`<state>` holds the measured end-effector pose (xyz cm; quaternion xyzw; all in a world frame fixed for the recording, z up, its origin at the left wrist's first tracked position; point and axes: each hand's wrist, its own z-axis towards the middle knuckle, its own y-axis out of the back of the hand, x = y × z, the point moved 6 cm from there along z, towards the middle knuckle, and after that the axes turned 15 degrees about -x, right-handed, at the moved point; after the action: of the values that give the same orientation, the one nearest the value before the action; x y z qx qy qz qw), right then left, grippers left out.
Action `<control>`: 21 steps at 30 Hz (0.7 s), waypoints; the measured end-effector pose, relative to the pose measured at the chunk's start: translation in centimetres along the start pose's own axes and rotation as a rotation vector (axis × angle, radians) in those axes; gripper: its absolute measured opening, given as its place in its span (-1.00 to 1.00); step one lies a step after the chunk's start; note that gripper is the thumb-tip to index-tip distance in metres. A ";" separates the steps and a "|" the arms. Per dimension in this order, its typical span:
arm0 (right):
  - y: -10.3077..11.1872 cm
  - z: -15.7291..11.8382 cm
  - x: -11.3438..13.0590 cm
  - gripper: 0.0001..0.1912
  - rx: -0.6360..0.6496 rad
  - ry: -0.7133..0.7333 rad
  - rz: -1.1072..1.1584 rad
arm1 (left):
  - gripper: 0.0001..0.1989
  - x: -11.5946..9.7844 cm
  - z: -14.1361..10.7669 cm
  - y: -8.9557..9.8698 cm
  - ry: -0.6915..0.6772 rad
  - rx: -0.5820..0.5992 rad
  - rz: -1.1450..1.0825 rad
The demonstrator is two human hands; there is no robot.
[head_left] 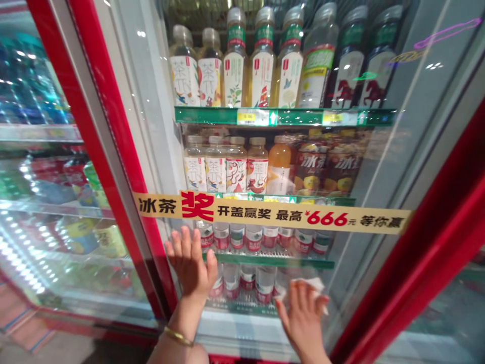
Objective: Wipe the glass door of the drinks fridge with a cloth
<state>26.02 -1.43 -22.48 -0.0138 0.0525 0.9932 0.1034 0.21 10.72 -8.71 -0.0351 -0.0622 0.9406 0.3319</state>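
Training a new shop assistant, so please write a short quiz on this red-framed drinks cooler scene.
1. Which hand holds the crumpled white cloth against the glass cooler door?
2. True or false: the thin gold bangle is on the right wrist.
3. Which number is printed in red on the yellow banner strip: A 666, B 888, C 555?

Key: 1 right hand; 2 false; 3 A.

Red-framed glass cooler doors (113, 106), tiled floor (22, 328)
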 end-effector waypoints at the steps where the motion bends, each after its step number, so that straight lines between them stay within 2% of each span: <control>1: 0.4 1.0 -2.7 -0.18 -0.036 -0.161 -0.054 | -0.17 0.0 0.0 0.0 0.005 -0.013 -0.004; 2: 0.6 2.2 -4.9 -0.16 -0.072 -0.310 -0.085 | -0.18 0.0 -0.1 0.0 0.008 -0.020 -0.006; 3: 0.5 3.6 -6.1 -0.14 -0.099 -0.416 -0.094 | -0.19 0.0 -0.2 -0.1 0.011 -0.028 -0.006; 4: 0.2 5.0 -6.0 -0.12 -0.118 -0.455 -0.089 | -0.20 0.0 -0.2 -0.1 0.013 -0.034 -0.003; 5: -0.2 6.0 -4.8 -0.11 -0.130 -0.412 -0.070 | -0.21 0.1 -0.2 -0.2 0.014 -0.037 0.001; 7: -0.8 6.4 0.3 -0.17 -0.122 -0.172 -0.002 | -0.22 0.2 -0.1 -0.4 0.016 -0.031 0.008; 9: -0.6 4.3 5.2 -0.42 -0.095 0.070 0.105 | -0.22 0.4 -0.1 -0.5 0.021 -0.026 0.006; 10: -0.1 2.9 6.5 -0.49 -0.084 0.143 0.146 | -0.22 0.6 -0.2 -0.5 0.025 -0.025 0.002; 11: 0.5 1.7 6.7 -0.50 -0.074 0.178 0.166 | -0.23 0.7 -0.5 -0.4 0.029 -0.018 -0.003; 12: 1.1 1.2 5.9 -0.49 -0.075 0.186 0.163 | -0.23 0.8 -1.0 -0.3 0.031 -0.004 -0.008; 14: 2.1 2.3 2.3 -0.38 -0.099 0.139 0.115 | -0.21 0.8 -2.8 0.2 0.033 0.045 -0.011; 16: 2.1 5.9 -2.2 -0.19 -0.129 -0.055 0.027 | -0.17 0.7 -5.6 1.0 0.050 0.101 0.009; 18: 1.2 10.0 -4.5 -0.10 -0.160 -0.301 -0.040 | -0.13 0.6 -8.6 1.8 0.087 0.121 0.060; 19: 0.6 11.6 -4.1 -0.09 -0.167 -0.365 -0.053 | -0.12 0.6 -10.0 2.1 0.106 0.117 0.088; 20: 0.1 12.7 -2.4 -0.09 -0.175 -0.346 -0.038 | -0.13 0.6 -11.2 2.3 0.119 0.106 0.111; 21: -0.4 13.2 0.1 -0.10 -0.170 -0.238 0.006 | -0.14 0.5 -12.2 2.4 0.125 0.089 0.127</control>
<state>25.78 0.41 -9.36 0.0955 -0.0446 0.9889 0.1045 -0.40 10.34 -21.10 -0.0826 0.0029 0.9576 0.2762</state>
